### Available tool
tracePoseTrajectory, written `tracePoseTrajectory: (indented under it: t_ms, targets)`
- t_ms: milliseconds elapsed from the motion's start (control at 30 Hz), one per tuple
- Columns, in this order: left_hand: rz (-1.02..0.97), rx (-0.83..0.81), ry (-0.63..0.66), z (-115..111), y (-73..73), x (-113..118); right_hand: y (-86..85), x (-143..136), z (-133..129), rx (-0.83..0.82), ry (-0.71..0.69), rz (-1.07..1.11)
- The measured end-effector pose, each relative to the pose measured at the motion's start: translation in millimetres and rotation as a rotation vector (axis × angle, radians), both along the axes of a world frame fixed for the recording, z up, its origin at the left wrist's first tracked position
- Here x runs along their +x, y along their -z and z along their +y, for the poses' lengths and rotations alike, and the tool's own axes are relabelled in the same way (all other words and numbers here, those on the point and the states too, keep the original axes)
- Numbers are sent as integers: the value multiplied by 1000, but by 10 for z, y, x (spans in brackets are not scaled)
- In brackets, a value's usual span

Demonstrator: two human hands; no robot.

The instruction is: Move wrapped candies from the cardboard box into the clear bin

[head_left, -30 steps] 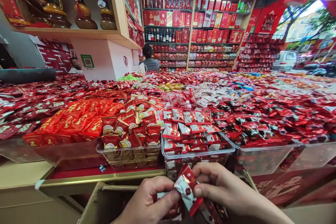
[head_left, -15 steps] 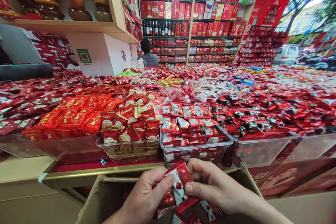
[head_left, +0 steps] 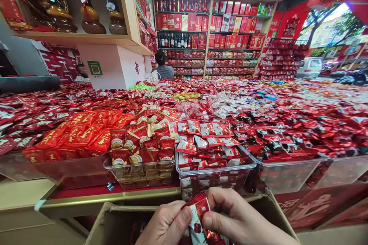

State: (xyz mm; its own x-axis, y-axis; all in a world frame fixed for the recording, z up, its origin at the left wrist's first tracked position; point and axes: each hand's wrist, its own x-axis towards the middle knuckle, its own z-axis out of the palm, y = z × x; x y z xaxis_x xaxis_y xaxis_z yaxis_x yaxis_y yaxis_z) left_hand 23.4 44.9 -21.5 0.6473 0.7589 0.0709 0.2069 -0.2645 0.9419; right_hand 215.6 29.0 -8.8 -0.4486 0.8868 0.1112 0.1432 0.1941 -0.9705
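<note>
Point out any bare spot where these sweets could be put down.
Bare room: the beige counter ledge left of the gold trim, and the red strip under the clear tubs. The display of wrapped sweets is heaped solid. Both hands pinch a red-and-white packet over the cardboard box.

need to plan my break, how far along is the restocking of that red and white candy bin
Looks well along: the clear bin in front is already heaped with red and white packets. In hand: the left hand and right hand pinch a small bundle of packets above the cardboard box. Left: that bundle is not yet in the bin; the box's contents are mostly hidden.
</note>
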Motion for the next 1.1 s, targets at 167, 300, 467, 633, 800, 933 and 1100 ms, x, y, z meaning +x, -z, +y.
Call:
tracePoseTrajectory:
  t_ms: [167,300,467,633,800,933,1100]
  targets:
    - [-78,-142,-125,-45,-8,43,8,-11,-23,-31,12,67]
    - [-229,-374,-172,-43,-46,58,14,6,-38,172,67,10]
    - [-450,-653,-233,-39,-58,84,77,55,-11,726,16,-245]
    - [-489,-678,-196,-73,-100,87,21,41,-38,934,48,-304]
    - [-321,-514,-168,-88,-163,19,-65,73,-52,1015,102,-297]
    - [-175,-345,-54,-65,-157,-21,-27,100,-51,1026,157,-245]
    - [-31,-290,6,-42,-68,-43,-43,130,-66,1019,247,-211]
